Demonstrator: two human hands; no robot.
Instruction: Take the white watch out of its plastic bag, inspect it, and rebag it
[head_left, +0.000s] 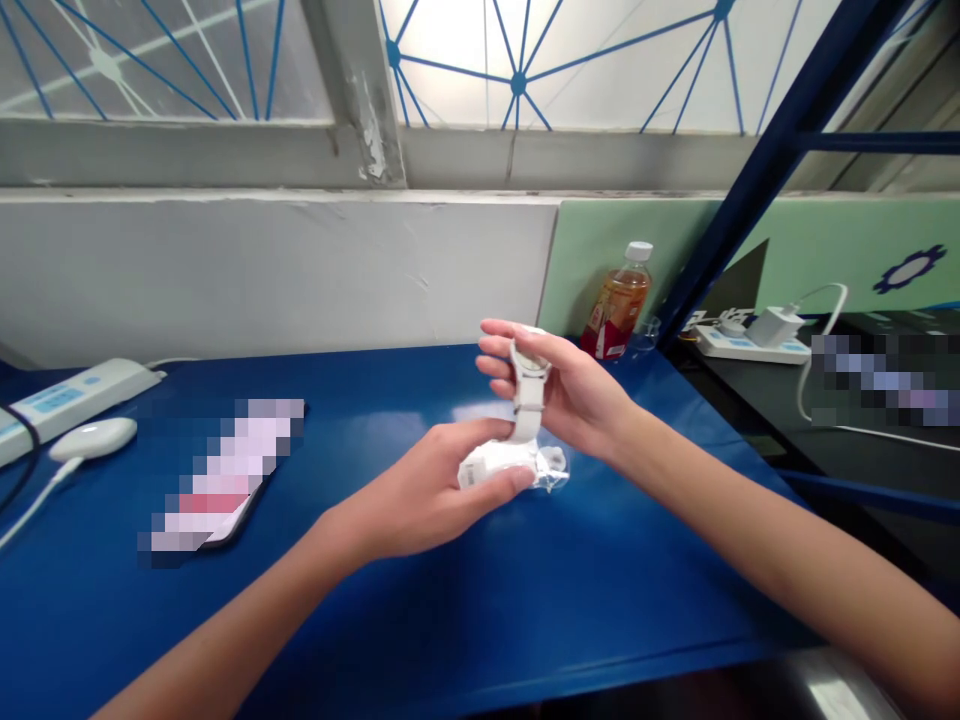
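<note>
My right hand (574, 390) is raised over the desk, its fingers curled round a white wristwatch (529, 385) with a round face and white strap. The strap hangs downward. Lower and to the left, my left hand (427, 485) has its thumb and index finger on either side of a small white package (487, 462) with a printed label. Clear plastic wrap (553, 470) shows at the package's right end. The left index fingertip is close to the lower end of the strap; I cannot tell whether they touch. The other left fingers are hidden.
A phone (232, 475) lies on the blue desk (360, 640) at left, near a white charger (94, 438) and a power strip (82, 395). A drink bottle (619, 305) stands at the back right beside a blue metal post (750, 180). Another power strip (750, 345) is beyond it.
</note>
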